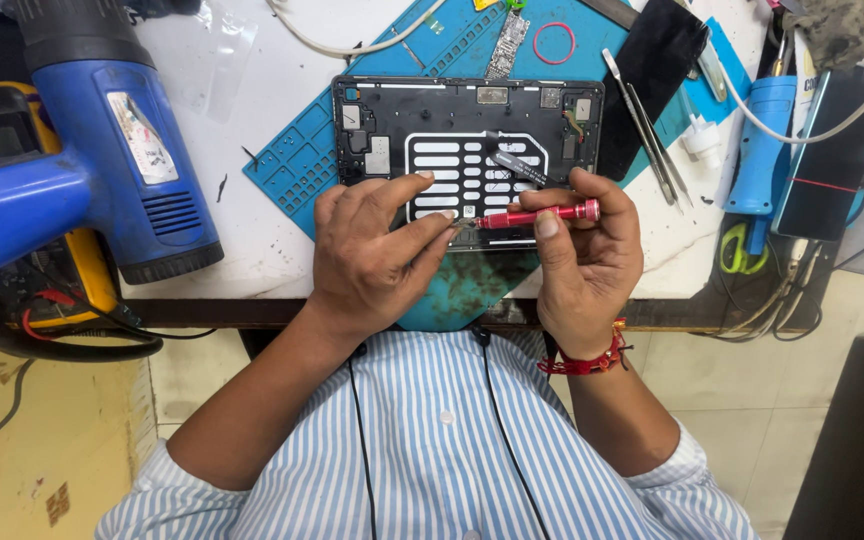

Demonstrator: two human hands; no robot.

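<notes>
red screwdriver (540, 213) | in right hand (587, 255) grip | tip at left hand (372, 250) fingertips

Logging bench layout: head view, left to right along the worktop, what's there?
Blue heat gun → left hand on the opened tablet frame → red screwdriver held by the right hand → metal tweezers → green-handled scissors.

The slim red metal screwdriver (540, 213) shines with a knurled grip. The opened black tablet frame (467, 160) looks like matt plastic with dull metal plates. Beneath it, the blue rubbery work mat (302, 160) is scuffed and stained. The big blue heat gun (117, 150) has glossy plastic. The bench (242, 110) top is smooth and white.
</notes>
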